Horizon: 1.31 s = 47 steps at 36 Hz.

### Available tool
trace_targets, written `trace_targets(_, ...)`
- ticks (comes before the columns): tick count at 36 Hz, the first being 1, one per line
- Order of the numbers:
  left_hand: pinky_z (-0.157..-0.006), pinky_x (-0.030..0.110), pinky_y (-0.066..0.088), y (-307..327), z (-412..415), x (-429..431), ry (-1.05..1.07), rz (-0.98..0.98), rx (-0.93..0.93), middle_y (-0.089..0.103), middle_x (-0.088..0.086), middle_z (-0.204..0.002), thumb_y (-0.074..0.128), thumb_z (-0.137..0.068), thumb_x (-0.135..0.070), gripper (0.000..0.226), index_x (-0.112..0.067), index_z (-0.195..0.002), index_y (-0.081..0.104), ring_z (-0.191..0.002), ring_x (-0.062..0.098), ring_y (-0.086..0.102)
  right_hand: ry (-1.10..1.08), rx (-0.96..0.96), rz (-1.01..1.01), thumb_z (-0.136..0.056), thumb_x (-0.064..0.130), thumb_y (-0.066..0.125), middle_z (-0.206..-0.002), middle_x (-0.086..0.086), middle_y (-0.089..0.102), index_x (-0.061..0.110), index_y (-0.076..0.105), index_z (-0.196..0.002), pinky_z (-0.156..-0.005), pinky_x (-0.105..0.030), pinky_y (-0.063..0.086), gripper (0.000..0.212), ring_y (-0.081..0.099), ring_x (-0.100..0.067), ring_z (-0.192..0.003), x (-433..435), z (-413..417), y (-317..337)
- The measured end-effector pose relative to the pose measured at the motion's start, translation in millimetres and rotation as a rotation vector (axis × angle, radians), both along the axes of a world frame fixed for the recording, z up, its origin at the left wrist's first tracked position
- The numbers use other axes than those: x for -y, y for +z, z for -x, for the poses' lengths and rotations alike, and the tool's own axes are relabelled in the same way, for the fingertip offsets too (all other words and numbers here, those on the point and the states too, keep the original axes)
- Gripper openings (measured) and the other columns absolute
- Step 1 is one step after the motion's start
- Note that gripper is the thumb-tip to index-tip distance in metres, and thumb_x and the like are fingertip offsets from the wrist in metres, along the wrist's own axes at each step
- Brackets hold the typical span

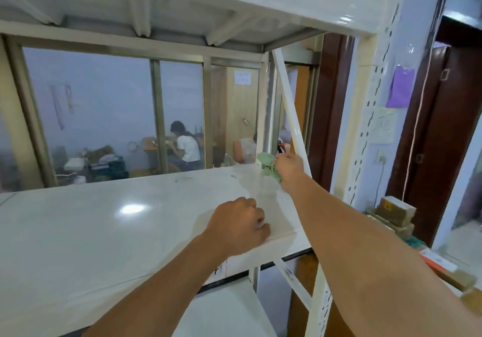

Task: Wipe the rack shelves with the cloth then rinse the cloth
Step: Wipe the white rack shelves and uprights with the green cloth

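Cloth, pale green and bunched, at the far right corner of the shelf, pressed onto the surface beside the slanted brace. Right hand closed around the cloth, arm stretched across the shelf's right end. Left hand curled into a loose fist, holding nothing, resting on the shelf near its front edge, well short of the cloth. Shelf white and glossy, with a bright glare patch left of the left hand and faint smears toward the back edge. Upper shelf overhead, its ribbed underside showing. Perforated upright at the shelf's right front corner, with a purple tag stuck just right of it. Brown boxes stacked beyond the shelf's right end, below the tag. Behind the shelf, a glazed partition; through it, a seated person in a white top, bent over a desk, and a second figure further right, too blurred to make out. Lower shelf visible beneath the front edge.
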<state>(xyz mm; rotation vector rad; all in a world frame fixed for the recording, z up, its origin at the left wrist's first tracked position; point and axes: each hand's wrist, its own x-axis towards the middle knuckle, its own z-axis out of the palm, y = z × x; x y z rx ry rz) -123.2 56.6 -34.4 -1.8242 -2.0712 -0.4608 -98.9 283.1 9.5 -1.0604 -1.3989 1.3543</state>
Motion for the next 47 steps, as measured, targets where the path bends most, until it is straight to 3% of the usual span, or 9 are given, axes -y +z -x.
trace_targets(5, -0.063, 0.029, 0.044, -3.3, 2.4, -9.0, 0.004, -0.052, 0.009, 0.061, -0.002, -0.081, 0.047, -0.088, -0.044, 0.037, -0.020, -0.083, 0.074, -0.082, 0.019, 0.057, 0.061, 0.080, -0.096, -0.096, 0.014, 0.049, -0.098, -0.009, 0.058, 0.002, 0.063, -0.122, -0.072, -0.032, 0.046, 0.032, 0.054, -0.022, -0.085, -25.1, 9.0, 0.1)
trace_targets(12, -0.064, 0.033, 0.052, -7.0, 3.1, -11.9, 0.025, -0.095, 0.083, 0.063, -0.007, -0.080, 0.046, -0.084, -0.049, 0.039, -0.025, -0.085, 0.077, -0.079, 0.014, 0.059, 0.165, 0.289, -0.133, -0.098, 0.016, 0.042, -0.114, -0.014, 0.057, 0.002, 0.055, -0.133, -0.090, -0.039, 0.047, 0.040, 0.057, -0.030, -0.103, -44.6, 19.4, -15.8)
trace_targets(17, -0.067, 0.035, 0.054, -6.5, -0.6, -11.5, 0.046, -0.086, 0.115, 0.063, -0.009, -0.082, 0.045, -0.085, -0.052, 0.041, -0.026, -0.089, 0.077, -0.079, 0.011, 0.059, 0.253, 0.517, -0.207, -0.096, 0.017, 0.049, -0.098, -0.008, 0.053, 0.001, 0.056, -0.129, -0.077, -0.035, 0.045, 0.037, 0.054, -0.027, -0.094, -48.0, 16.5, -17.8)
trace_targets(21, -0.071, 0.035, 0.055, -6.7, -4.3, -8.0, 0.067, -0.070, 0.149, 0.065, -0.011, -0.086, 0.043, -0.086, -0.054, 0.045, -0.027, -0.095, 0.078, -0.083, 0.009, 0.059, 0.197, 0.827, -0.459, -0.091, 0.028, 0.060, -0.107, -0.011, 0.064, 0.004, 0.055, -0.124, -0.073, -0.036, 0.051, 0.041, 0.063, -0.032, -0.101, -45.6, 12.1, -13.1)
trace_targets(25, -0.072, 0.034, 0.055, -6.4, -7.4, -5.3, 0.089, -0.072, 0.171, 0.067, -0.012, -0.088, 0.047, -0.086, -0.052, 0.042, -0.028, -0.097, 0.079, -0.084, 0.007, 0.059, 0.200, 0.998, -0.724, -0.093, 0.026, 0.058, -0.100, -0.013, 0.065, 0.006, 0.063, -0.113, -0.078, -0.040, 0.059, 0.029, 0.066, -0.030, -0.089, -44.1, 10.1, -11.1)
trace_targets(31, -0.076, 0.033, 0.055, -2.4, -12.3, -3.4, 0.110, -0.046, 0.190, 0.070, -0.011, -0.093, 0.047, -0.086, -0.051, 0.043, -0.027, -0.102, 0.079, -0.088, 0.007, 0.061, 0.290, 1.101, -0.758, -0.093, 0.023, 0.051, -0.103, -0.014, 0.060, 0.004, 0.058, -0.120, -0.067, -0.034, 0.051, 0.034, 0.061, -0.031, -0.087, -49.5, 8.7, -5.6)
trace_targets(35, -0.076, 0.033, 0.055, -2.0, -11.2, -4.1, 0.115, -0.045, 0.178, 0.070, -0.011, -0.093, 0.053, -0.088, -0.046, 0.035, -0.027, -0.102, 0.079, -0.088, 0.008, 0.061, 0.362, 1.116, -0.813, -0.094, 0.023, 0.047, -0.125, -0.016, 0.056, 0.007, 0.052, -0.132, -0.074, -0.033, 0.049, 0.042, 0.060, -0.032, -0.103, -57.1, 14.1, -7.7)
trace_targets(41, -0.068, 0.034, 0.054, -4.3, -12.1, -5.3, 0.110, -0.099, 0.098, 0.069, -0.009, -0.087, 0.058, -0.088, -0.041, 0.027, -0.025, -0.093, 0.079, -0.082, 0.009, 0.061, 0.412, 1.141, -0.938, -0.093, 0.021, 0.045, -0.127, -0.017, 0.056, 0.010, 0.050, -0.137, -0.080, -0.034, 0.051, 0.046, 0.060, -0.033, -0.107, -59.2, 21.9, -13.4)
trace_targets(47, -0.065, 0.035, 0.053, -3.6, -10.3, -3.2, 0.115, -0.125, 0.084, 0.070, -0.006, -0.082, 0.052, -0.089, -0.041, 0.035, -0.019, -0.085, 0.078, -0.078, 0.012, 0.060, 0.457, 1.135, -0.971, -0.087, 0.019, 0.047, -0.121, -0.015, 0.060, 0.011, 0.052, -0.130, -0.072, -0.032, 0.046, 0.043, 0.059, -0.031, -0.098, -40.7, 37.6, -15.9)
